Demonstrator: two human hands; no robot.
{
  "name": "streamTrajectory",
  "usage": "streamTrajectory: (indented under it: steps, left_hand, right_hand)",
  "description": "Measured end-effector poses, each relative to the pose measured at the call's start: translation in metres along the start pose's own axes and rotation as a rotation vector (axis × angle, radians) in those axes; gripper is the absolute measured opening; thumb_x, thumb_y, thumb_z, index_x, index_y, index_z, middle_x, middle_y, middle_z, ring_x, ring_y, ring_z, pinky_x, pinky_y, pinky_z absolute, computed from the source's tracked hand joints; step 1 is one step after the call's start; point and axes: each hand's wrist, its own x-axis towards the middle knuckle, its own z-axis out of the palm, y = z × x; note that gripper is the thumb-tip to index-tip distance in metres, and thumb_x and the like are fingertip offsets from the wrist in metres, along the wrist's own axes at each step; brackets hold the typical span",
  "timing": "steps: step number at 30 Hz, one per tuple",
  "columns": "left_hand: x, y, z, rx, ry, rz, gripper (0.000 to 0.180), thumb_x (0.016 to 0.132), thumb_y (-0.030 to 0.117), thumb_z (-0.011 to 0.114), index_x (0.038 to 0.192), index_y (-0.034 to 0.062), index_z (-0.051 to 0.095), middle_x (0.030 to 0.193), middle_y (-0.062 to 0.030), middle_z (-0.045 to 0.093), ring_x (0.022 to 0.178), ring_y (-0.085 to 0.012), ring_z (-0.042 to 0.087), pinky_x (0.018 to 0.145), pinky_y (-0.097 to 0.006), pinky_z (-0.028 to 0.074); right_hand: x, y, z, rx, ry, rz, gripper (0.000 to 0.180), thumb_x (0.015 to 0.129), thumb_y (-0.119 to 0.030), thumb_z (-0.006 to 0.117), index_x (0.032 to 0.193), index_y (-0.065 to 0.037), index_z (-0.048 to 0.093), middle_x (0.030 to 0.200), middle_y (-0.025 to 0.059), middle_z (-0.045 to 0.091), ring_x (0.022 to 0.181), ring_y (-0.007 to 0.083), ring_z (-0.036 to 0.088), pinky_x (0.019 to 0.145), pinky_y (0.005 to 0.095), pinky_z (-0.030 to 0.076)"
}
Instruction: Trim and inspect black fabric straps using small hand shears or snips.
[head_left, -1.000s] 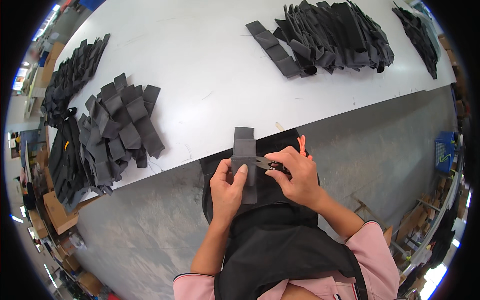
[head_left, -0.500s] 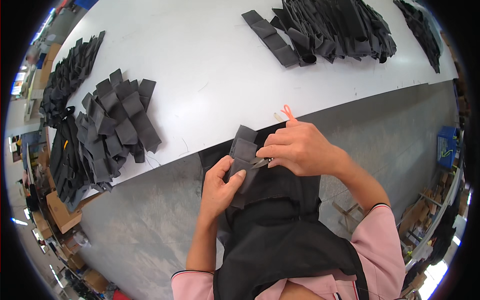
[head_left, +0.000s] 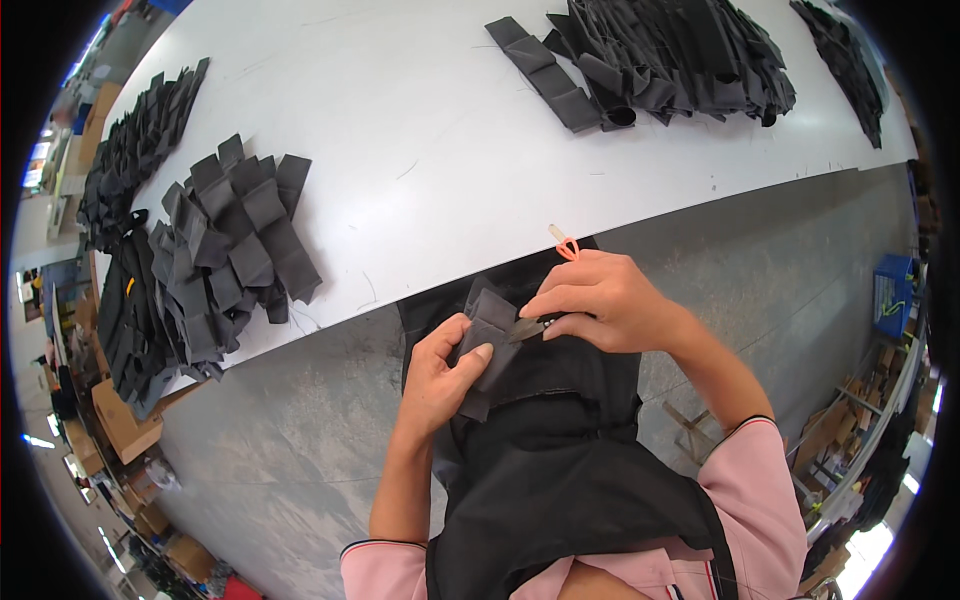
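Note:
My left hand (head_left: pixel 438 372) pinches a dark grey folded fabric strip (head_left: pixel 489 322) between thumb and fingers, above my black apron (head_left: pixel 560 480). My right hand (head_left: pixel 600 302) is closed around small thread snips (head_left: pixel 530 328), whose metal blades touch or lie very close to the strip's right edge. An orange loop (head_left: pixel 567 248) sticks out at the top of the right hand, beside a small pale tab (head_left: pixel 556 233). Whether the blades are apart cannot be made out clearly.
A white table (head_left: pixel 400 120) stretches ahead. A pile of grey strips (head_left: pixel 240 230) lies at its left, a larger pile (head_left: pixel 680 65) at the far right, a single strip (head_left: pixel 543 75) beside it. A blue crate (head_left: pixel 893 290) and a cardboard box (head_left: pixel 125 420) stand beyond the table.
The fabric strip's upper end has come down and folded lower in my left hand. My right hand has shifted slightly, with the orange loop lower and the snips' blades turned a little.

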Motion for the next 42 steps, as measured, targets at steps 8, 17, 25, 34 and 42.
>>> streamTrajectory:
  steps: [8,17,25,34,42]
  left_hand:
    - [-0.001,-0.009,0.008,0.018,0.11,0.044,0.008,0.083,0.007,0.058,0.084,-0.0001,0.057,0.073,0.0032,0.048,0.069,-0.005,0.043,0.062,-0.021,0.037]
    - [0.0,-0.011,0.022,0.061,0.225,0.114,0.009,0.083,0.006,0.058,0.087,-0.0016,0.058,0.075,-0.0008,0.052,0.068,-0.0062,0.046,0.061,-0.022,0.039]
    - [-0.002,-0.015,0.024,0.032,0.218,0.1,0.009,0.084,0.007,0.058,0.087,-0.0021,0.057,0.075,-0.0002,0.051,0.069,-0.0061,0.046,0.062,-0.022,0.039]
    - [0.001,-0.015,0.018,-0.385,0.167,-0.118,0.012,0.09,0.014,0.06,0.089,0.0027,0.062,0.083,0.0024,0.062,0.073,-0.0033,0.052,0.066,-0.02,0.042]
    - [-0.005,-0.029,0.019,-0.554,0.099,-0.108,0.024,0.094,0.024,0.055,0.104,0.0022,0.061,0.095,-0.0003,0.063,0.084,-0.0066,0.055,0.076,-0.022,0.043]
  right_hand:
    - [-0.008,-0.02,0.021,-0.039,0.271,0.124,0.029,0.068,-0.003,0.074,0.095,-0.008,0.067,0.084,0.0046,0.062,0.068,0.0207,0.058,0.06,0.0321,0.046]
    - [-0.008,-0.033,0.056,-0.096,0.401,0.182,0.038,0.067,0.002,0.072,0.104,-0.005,0.065,0.083,0.0083,0.055,0.06,0.0197,0.056,0.051,0.0283,0.045]
    - [-0.013,-0.036,0.056,-0.217,0.41,0.156,0.038,0.066,0.002,0.072,0.102,-0.004,0.066,0.078,0.0065,0.055,0.058,0.0188,0.055,0.051,0.0279,0.045]
    - [-0.017,-0.04,0.045,0.205,0.351,0.431,0.045,0.066,0.007,0.069,0.108,-0.008,0.062,0.076,0.0015,0.046,0.06,0.0102,0.044,0.053,0.0235,0.038]
    - [0.003,-0.023,0.066,0.44,0.431,0.403,0.013,0.077,0.0,0.067,0.08,-0.003,0.054,0.067,-0.0027,0.044,0.057,0.005,0.042,0.048,0.0203,0.033]
